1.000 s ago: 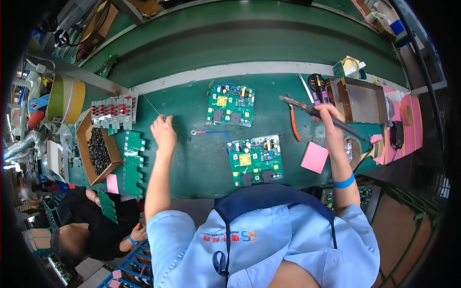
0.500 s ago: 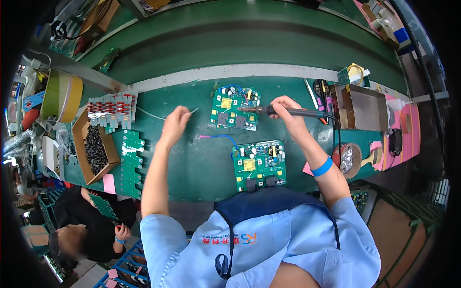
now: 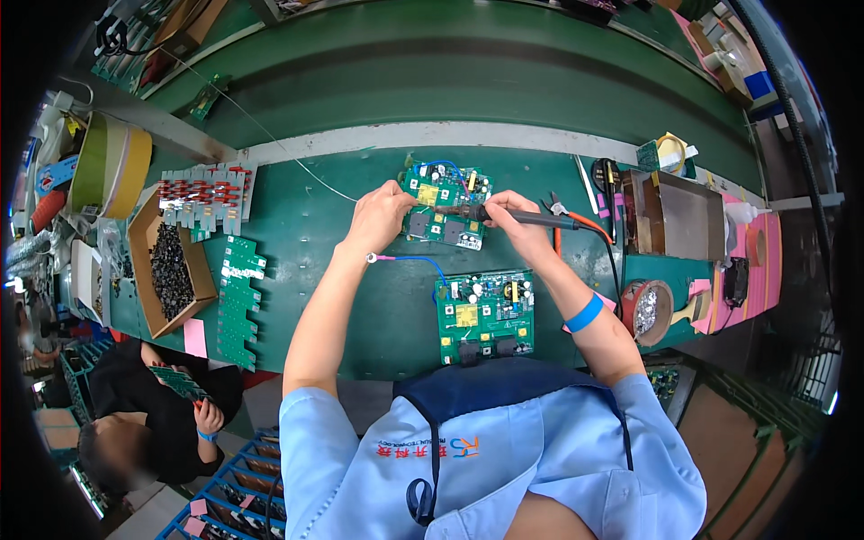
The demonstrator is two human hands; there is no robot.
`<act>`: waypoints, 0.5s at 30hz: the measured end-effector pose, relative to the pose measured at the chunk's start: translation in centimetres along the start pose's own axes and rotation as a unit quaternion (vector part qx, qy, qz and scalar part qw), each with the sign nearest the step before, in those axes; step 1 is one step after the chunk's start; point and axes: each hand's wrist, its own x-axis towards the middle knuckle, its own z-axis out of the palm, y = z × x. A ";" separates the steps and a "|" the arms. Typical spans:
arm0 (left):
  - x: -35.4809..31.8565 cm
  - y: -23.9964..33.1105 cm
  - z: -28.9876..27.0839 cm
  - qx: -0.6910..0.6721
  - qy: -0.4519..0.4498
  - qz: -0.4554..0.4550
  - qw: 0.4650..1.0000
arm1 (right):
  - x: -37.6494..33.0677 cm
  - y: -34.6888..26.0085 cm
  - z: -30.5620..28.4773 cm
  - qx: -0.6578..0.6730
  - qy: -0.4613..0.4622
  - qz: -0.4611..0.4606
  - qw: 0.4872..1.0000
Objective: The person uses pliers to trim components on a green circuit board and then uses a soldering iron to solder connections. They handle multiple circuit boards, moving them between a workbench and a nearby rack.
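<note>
Two green circuit boards lie on our green counter [image 3: 297, 225]. Our left hand [image 3: 382, 214] rests its fingers on the left edge of the far circuit board [image 3: 445, 205], pinning it down rather than closing around it. Our right hand [image 3: 515, 220] is clenched around a black-handled soldering iron [image 3: 504, 214] whose tip sits over that board's middle. Just nearer to us than that board lies the second circuit board [image 3: 484, 317], with a blue wire [image 3: 409, 261] at its left.
</note>
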 end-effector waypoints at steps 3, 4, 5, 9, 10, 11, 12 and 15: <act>0.1 0.1 -0.1 0.002 -0.007 0.000 1.000 | 0.0 0.7 -0.1 0.014 0.009 0.002 1.000; 0.0 0.0 0.0 -0.001 -0.007 -0.002 1.000 | 0.1 0.8 -0.1 0.021 0.011 0.003 1.000; 0.0 -0.1 0.1 -0.003 -0.007 -0.003 1.000 | 0.1 0.7 0.0 0.020 0.009 0.004 1.000; 0.1 0.0 0.0 -0.008 -0.012 -0.010 1.000 | 0.2 0.8 -0.1 0.018 -0.005 0.003 1.000; 0.1 0.1 0.0 -0.008 -0.015 -0.010 1.000 | 0.2 0.8 -0.2 0.018 -0.009 0.001 1.000; 0.2 0.1 0.0 -0.008 -0.017 -0.009 1.000 | 0.2 0.8 -0.2 0.015 -0.009 0.003 1.000; 0.2 0.1 0.1 -0.008 -0.020 -0.009 1.000 | 0.2 0.8 -0.2 0.013 -0.010 0.005 1.000; 0.2 -0.1 0.4 -0.013 -0.018 -0.012 1.000 | 0.1 0.7 -0.1 0.010 0.002 0.005 1.000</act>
